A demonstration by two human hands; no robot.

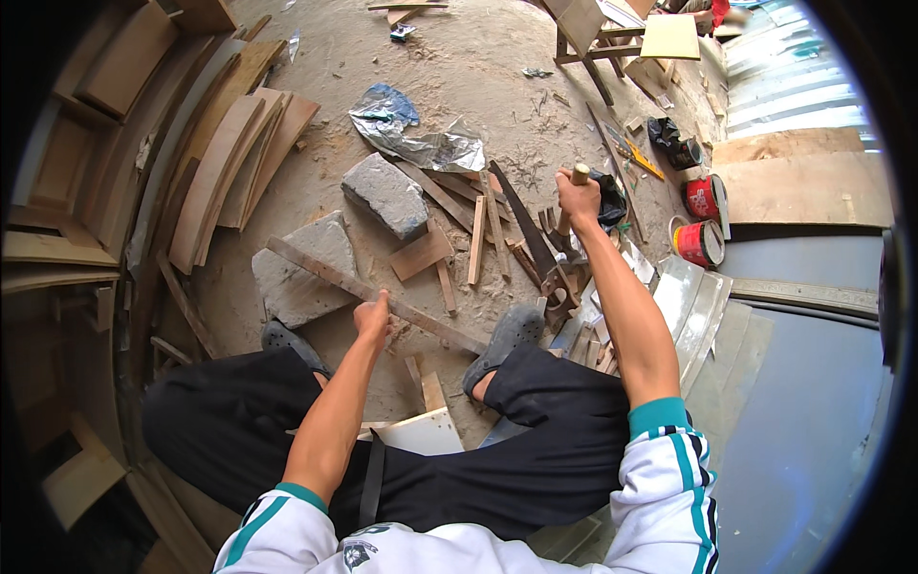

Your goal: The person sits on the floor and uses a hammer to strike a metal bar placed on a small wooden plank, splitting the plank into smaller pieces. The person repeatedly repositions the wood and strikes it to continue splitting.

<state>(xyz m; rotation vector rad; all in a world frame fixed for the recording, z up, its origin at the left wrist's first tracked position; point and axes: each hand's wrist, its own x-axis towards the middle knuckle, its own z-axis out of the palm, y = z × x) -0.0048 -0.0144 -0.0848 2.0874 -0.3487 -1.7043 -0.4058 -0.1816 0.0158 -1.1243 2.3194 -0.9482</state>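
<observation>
My left hand is closed round a long, narrow wooden strip, which slants from above a concrete block down to my right shoe. Farther forward on the right, my right hand grips a wooden-handled tool. The handle's end pokes out above the fist; the tool's lower end is lost among the clutter below. Just left of that hand lies a dark handsaw blade. A second concrete block sits beyond the first one.
Short wood offcuts and crumpled foil lie ahead on the dusty floor. Curved boards lean at the left. On the right are red cans, a yellow tool and a sheet of board. A wooden stool stands far off.
</observation>
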